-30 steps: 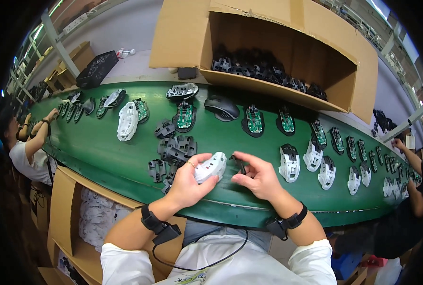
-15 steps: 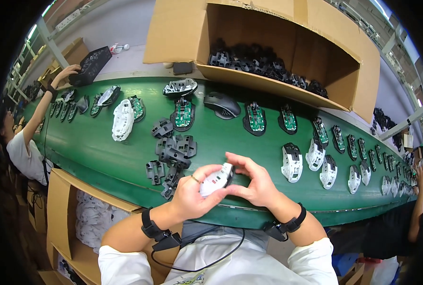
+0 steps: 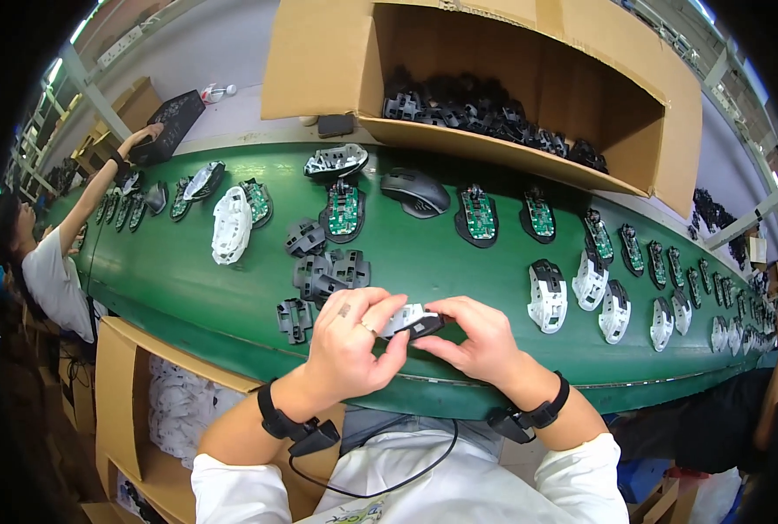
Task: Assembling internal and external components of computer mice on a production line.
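Green belt [image 3: 476, 275]; left fingers [image 3: 392, 353], right fingers [image 3: 459, 311] pinch white-black shell [image 3: 420, 326]; lettered shirt [image 3: 406, 476].

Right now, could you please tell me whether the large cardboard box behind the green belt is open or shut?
The cardboard box is open: its left flap spreads outward, and dark plastic parts show inside.

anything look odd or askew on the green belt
Nothing is plainly spilled or damaged, but the dark grey plastic brackets left of centre lie in a jumbled, overlapping heap, untidy against the spaced-out green rectangular circuit boards beyond.
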A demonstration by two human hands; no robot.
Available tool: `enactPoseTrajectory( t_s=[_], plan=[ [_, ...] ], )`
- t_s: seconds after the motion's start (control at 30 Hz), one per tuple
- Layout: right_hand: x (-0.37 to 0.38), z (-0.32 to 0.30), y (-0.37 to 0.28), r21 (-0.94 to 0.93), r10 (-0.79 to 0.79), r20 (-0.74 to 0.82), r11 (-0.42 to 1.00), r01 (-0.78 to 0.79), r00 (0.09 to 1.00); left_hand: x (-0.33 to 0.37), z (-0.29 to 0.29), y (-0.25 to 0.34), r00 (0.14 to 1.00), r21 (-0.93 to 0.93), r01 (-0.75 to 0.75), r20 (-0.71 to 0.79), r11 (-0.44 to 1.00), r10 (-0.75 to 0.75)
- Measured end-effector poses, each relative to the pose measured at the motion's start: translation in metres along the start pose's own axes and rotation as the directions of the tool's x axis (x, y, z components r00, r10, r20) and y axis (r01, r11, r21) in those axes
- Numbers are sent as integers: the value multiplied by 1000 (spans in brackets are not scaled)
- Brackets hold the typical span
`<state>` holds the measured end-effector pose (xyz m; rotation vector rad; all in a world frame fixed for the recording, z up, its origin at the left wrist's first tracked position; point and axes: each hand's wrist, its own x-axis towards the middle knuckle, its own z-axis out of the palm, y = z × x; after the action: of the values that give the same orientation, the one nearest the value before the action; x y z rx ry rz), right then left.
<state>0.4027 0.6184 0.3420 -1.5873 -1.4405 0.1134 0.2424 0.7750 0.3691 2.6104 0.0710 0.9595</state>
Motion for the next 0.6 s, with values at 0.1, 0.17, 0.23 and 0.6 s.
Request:
enactPoseTrajectory(
  t_s=[0.1, 0.17, 0.23, 0.6],
  plan=[
    [-1, -8, -2, 152, -46, 36, 988, 40, 998, -10, 1, -12, 976, -527, 208, 52, 824, -213],
    [4, -6, 2, 194, -95, 23, 977, 88, 995, -7, -2, -12, 986, -510, 165, 55, 844, -160],
    [3, -2, -1, 312, -75, -1, 947, 72, 997, -6, -3, -12, 994, -460, 105, 50, 882, -92],
    [4, -5, -17, 194, 202, -125, 965, -175, 971, -1, -13, -24, 997, -334, 65, -25, 940, -77]
  ],
)
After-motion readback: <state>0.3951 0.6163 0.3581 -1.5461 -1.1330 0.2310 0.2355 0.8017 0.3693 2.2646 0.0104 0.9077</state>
